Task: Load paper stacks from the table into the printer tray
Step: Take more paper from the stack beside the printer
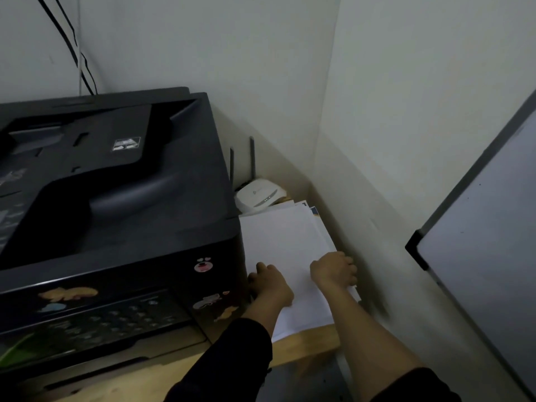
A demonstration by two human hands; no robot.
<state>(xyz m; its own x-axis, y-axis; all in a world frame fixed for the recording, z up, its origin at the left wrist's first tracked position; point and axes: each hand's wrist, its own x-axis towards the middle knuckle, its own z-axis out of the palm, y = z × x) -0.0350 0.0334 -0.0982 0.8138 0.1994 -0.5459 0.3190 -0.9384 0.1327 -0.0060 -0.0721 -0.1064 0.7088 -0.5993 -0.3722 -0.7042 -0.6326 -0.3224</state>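
A white paper stack [285, 242] lies on the wooden table [307, 343], squeezed between the black printer [116, 198] and the wall. My left hand [271, 281] grips the stack's left edge, right against the printer's side. My right hand [333, 269] grips the right edge near the wall, fingers curled under it. The printer carries several stickers on its front; its paper tray cannot be made out in the dark lower front.
A white router [258, 195] with two upright antennas sits behind the stack in the corner. A framed whiteboard [478, 242] leans at the right. Black cables [78, 53] run down the wall behind the printer.
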